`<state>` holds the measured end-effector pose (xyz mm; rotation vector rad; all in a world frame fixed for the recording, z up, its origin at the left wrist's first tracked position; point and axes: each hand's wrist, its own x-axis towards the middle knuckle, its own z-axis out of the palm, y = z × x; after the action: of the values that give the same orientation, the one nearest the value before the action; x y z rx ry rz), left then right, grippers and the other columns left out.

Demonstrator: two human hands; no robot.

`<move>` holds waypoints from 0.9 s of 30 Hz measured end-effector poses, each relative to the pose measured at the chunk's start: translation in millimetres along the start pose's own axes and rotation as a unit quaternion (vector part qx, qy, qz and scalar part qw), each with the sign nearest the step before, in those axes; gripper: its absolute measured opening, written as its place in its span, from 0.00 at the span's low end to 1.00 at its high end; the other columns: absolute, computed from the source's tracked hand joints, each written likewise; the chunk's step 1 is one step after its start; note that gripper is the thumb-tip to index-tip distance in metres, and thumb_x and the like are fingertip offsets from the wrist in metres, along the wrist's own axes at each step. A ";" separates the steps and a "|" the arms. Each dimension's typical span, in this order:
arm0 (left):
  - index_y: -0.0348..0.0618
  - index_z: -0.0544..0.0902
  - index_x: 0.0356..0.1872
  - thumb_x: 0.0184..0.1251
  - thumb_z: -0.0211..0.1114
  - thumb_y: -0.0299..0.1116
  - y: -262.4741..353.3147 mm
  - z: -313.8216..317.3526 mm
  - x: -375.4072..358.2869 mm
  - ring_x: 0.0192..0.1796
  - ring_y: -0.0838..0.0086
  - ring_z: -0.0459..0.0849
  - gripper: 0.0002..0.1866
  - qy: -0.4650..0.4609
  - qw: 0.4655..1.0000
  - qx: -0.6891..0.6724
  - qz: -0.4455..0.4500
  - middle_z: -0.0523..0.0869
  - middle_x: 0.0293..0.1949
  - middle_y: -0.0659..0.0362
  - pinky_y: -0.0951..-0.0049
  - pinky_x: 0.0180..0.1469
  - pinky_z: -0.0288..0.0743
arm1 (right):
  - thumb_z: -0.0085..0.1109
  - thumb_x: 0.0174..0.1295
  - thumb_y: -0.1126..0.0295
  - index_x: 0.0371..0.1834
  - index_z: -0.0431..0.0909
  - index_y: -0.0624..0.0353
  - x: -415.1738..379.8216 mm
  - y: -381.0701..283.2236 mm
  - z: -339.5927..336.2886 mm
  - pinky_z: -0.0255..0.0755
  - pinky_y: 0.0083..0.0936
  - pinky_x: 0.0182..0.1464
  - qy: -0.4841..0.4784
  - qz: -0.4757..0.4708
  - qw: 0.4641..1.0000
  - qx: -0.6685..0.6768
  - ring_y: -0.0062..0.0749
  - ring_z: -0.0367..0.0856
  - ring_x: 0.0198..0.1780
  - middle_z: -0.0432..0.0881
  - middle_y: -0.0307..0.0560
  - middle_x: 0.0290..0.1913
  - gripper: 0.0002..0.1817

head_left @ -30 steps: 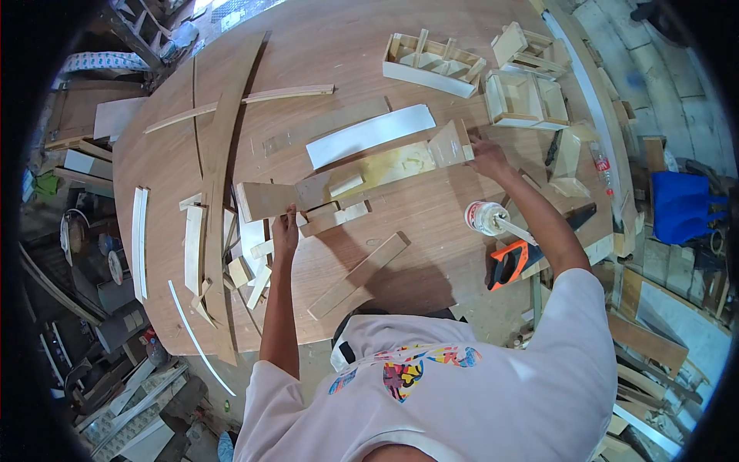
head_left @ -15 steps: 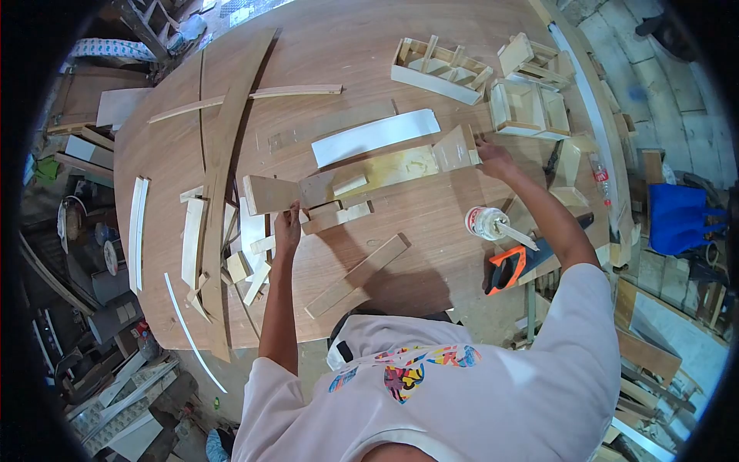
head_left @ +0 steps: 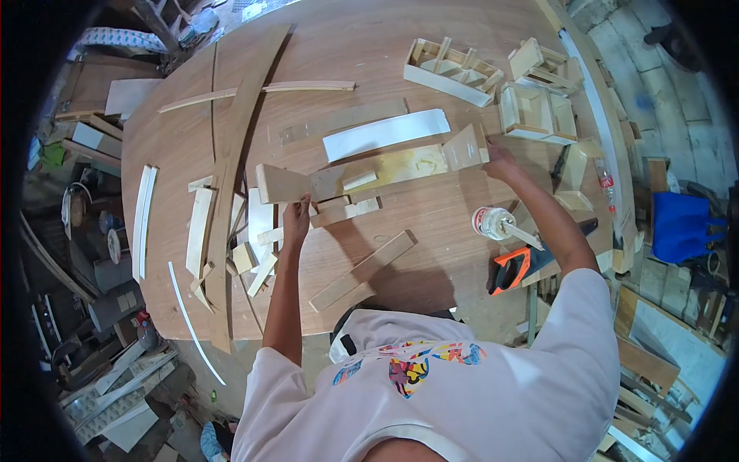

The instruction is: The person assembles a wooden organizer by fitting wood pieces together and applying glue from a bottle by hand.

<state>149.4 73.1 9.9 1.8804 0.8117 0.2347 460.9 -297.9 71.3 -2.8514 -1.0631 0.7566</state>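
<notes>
A long wooden piece (head_left: 408, 165) with yellowish glue stains lies across the middle of the table, with an upright board at each end. My left hand (head_left: 296, 219) is closed on the lower right edge of the left end board (head_left: 282, 185). At the other end, my right hand (head_left: 500, 160) holds the outer side of the right end board (head_left: 466, 148), its fingers partly hidden. A small wood block (head_left: 359, 180) rests on the long piece. Just behind lies a white strip (head_left: 387, 134). Short wood offcuts (head_left: 363, 207) lie near my left hand.
Compartmented boxes (head_left: 450, 73) stand at the back right of the table (head_left: 439, 223). A glue jar (head_left: 491, 222) with a stick and an orange-handled saw (head_left: 511, 269) are at the right. A loose board (head_left: 362, 271) lies in front; long strips (head_left: 202, 231) are at the left.
The whole scene has shifted slightly to the right in view. Both hands remain at the two end boards, and the left end board and my left hand sit slightly closer to the right one.
</notes>
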 end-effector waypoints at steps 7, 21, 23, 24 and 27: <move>0.39 0.77 0.40 0.52 0.71 0.29 -44.0 2.3 12.0 0.42 0.73 0.78 0.15 -0.067 0.995 -0.038 0.059 0.81 0.40 0.59 0.71 0.48 0.71 | 0.58 0.45 0.77 0.47 0.75 0.54 0.0 62.8 17.7 0.68 0.37 0.55 0.110 -0.056 0.992 -0.039 0.48 0.71 0.56 0.71 0.53 0.54 0.21; 0.35 0.79 0.42 0.57 0.53 0.19 -47.9 -40.7 -48.2 0.41 0.61 0.83 0.12 0.060 0.991 0.099 0.069 0.84 0.40 0.46 0.70 0.45 0.74 | 0.57 0.57 0.73 0.43 0.79 0.61 -173.4 -106.4 -106.8 0.74 0.25 0.40 0.178 -0.049 0.943 0.276 0.32 0.82 0.38 0.82 0.51 0.38 0.11; 0.36 0.78 0.44 0.58 0.52 0.19 -66.5 -34.6 -50.0 0.41 0.62 0.83 0.14 0.068 0.991 0.071 0.086 0.84 0.40 0.47 0.70 0.44 0.75 | 0.57 0.57 0.72 0.43 0.79 0.61 -169.0 -139.1 -77.0 0.74 0.26 0.41 0.123 -0.071 0.930 0.339 0.32 0.82 0.39 0.82 0.51 0.38 0.11; 0.36 0.77 0.47 0.58 0.52 0.20 -70.3 -32.6 -51.5 0.40 0.62 0.83 0.15 0.077 0.991 0.045 0.102 0.84 0.40 0.48 0.70 0.43 0.75 | 0.57 0.57 0.71 0.43 0.79 0.61 -159.8 -150.6 -56.9 0.75 0.27 0.41 0.087 -0.089 0.928 0.353 0.34 0.82 0.39 0.82 0.52 0.39 0.11; 0.37 0.76 0.49 0.58 0.51 0.20 -44.8 -29.6 -72.1 0.41 0.65 0.83 0.16 -0.001 0.995 0.062 0.079 0.84 0.40 0.49 0.70 0.42 0.76 | 0.58 0.55 0.69 0.41 0.78 0.62 -118.9 -184.7 3.4 0.74 0.33 0.43 0.064 -0.127 0.938 0.315 0.44 0.81 0.41 0.81 0.54 0.39 0.12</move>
<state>61.2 60.6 -1.6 2.0640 0.6903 0.2861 268.1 -229.7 151.4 -2.1445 -0.9308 0.7140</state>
